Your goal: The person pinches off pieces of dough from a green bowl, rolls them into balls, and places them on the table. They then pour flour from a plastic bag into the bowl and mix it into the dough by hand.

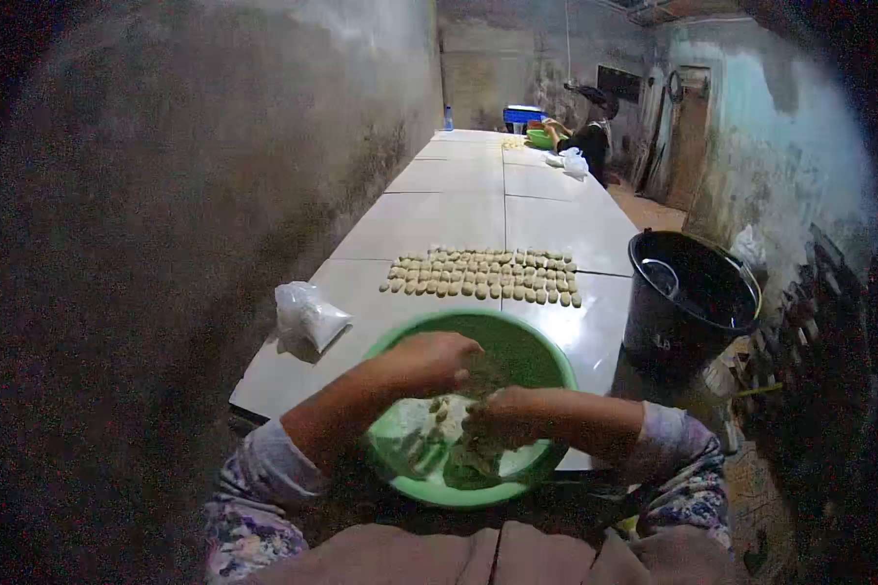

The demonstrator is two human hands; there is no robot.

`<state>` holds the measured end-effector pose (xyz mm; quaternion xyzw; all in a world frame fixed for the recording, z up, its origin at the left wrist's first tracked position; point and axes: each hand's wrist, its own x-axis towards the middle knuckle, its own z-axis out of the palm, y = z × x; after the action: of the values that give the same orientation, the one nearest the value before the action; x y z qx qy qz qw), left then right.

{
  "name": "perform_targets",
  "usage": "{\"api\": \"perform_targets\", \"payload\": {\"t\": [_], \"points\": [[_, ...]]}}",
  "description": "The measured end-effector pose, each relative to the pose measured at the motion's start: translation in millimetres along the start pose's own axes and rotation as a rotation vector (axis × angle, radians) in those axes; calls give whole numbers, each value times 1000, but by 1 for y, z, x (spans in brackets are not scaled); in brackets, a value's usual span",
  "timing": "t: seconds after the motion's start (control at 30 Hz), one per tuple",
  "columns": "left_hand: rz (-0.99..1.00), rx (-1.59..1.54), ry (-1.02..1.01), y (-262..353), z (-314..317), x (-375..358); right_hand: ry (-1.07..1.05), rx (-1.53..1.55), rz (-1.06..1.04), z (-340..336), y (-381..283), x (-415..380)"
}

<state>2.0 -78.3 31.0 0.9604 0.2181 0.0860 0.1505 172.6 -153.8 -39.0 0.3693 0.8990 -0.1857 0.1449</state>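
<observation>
A wide green basin [546,341] stands at the near end of the white table, with a lump of pale dough [473,458] and some loose crumbs or flour low inside it. Over the basin's left half is my left hand [439,357], its fingers curled toward the thumb; whatever lies between them is hidden. My right hand [502,414] reaches down into the basin with fingers bent into the dough. Just beyond the basin, several rows of small dough balls [483,273] lie on the tabletop.
A clear bag of white powder [307,317] sits left of the basin. On the right stands a large black bucket [668,317]. Farther along the white table [449,210], a person [585,141] works by another green basin [539,139] and a blue crate [523,115]. A wall runs along the left.
</observation>
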Motion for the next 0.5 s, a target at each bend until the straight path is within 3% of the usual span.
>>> {"api": "perform_targets", "payload": {"t": [0.07,0.1,0.2,0.23,0.27,0.3,0.33,0.4,0.47,0.5], "points": [[-98,-44,-198,10,7,13,-87,299,291,-4,-7,2],[-110,-14,-235,5,14,17,184,125,-81,33,27,10],[-37,-33,-300,-37,42,23,365,-13,-187,48,35,8],[-35,-201,-249,-38,42,20,49,169,89,-23,-24,-23],[-37,-370,-195,-36,42,17,46,175,84,-21,-21,-22],[-193,-401,-360,-28,34,20,75,182,49,-20,-18,-22],[-200,-405,-360,-27,36,21,105,189,14,-18,-15,-21],[-1,-287,-314,-26,38,23,46,137,23,-13,-9,-15],[-6,-326,-303,-23,34,22,-10,83,35,-1,0,-6],[-19,-357,-309,-23,34,23,-10,56,-134,11,7,-2]]}}
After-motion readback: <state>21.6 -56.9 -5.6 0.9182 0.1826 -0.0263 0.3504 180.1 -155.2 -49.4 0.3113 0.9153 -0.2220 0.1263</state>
